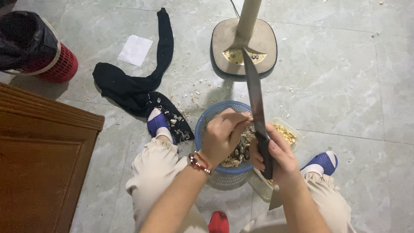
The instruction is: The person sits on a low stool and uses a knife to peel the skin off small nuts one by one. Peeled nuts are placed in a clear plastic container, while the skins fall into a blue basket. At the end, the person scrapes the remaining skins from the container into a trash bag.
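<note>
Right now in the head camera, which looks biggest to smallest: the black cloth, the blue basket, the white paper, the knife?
1. Black cloth, sprawled widest across the floor.
2. Blue basket, partly hidden by the hands.
3. Knife, long but thin; it is nearer the camera, so its rank is unsure.
4. White paper, smallest.

Under our left hand (pixel 222 138) sits a round blue plastic basket (pixel 207 123), upright on the floor and filled with pale peelings. Our right hand (pixel 276 157) grips the black handle of a long knife (pixel 254 99), blade pointing up and away, just beside the left fingers.
</note>
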